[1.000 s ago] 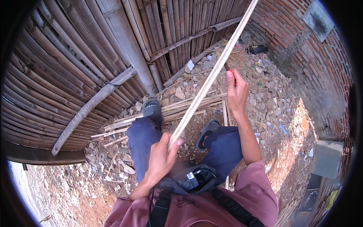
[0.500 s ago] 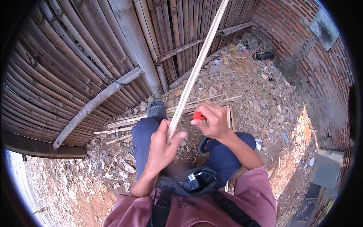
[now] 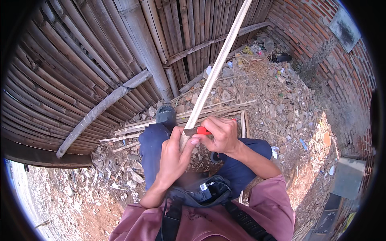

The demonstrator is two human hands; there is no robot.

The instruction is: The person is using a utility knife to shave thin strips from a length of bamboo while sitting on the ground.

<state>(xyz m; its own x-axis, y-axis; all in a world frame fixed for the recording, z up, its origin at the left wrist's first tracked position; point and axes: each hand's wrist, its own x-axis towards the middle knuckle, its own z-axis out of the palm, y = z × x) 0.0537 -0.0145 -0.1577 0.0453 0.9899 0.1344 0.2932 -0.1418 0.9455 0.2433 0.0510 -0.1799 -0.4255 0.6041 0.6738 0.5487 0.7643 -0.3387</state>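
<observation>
A long pale wooden strip (image 3: 217, 66) slants up and to the right, its lower end gripped by my left hand (image 3: 173, 154). My right hand (image 3: 221, 134) is closed around the red handle of a knife (image 3: 204, 131). The short blade lies across the strip just above my left thumb and touches the wood there. Both thumbs are close together beside the blade. My palm hides the rest of the handle, apart from a bit of red on the far side.
Several similar strips (image 3: 134, 129) lie on the rubble beyond my knees. A bamboo wall (image 3: 104, 92) rises at the left, a brick wall (image 3: 317, 52) at the right. An open dark bag (image 3: 201, 192) rests at my waist. Straw and litter (image 3: 253, 60) gather in the far corner.
My right hand has brought the knife left and down onto the strip, with the blade now showing across it. The strip's upper end has swung slightly right.
</observation>
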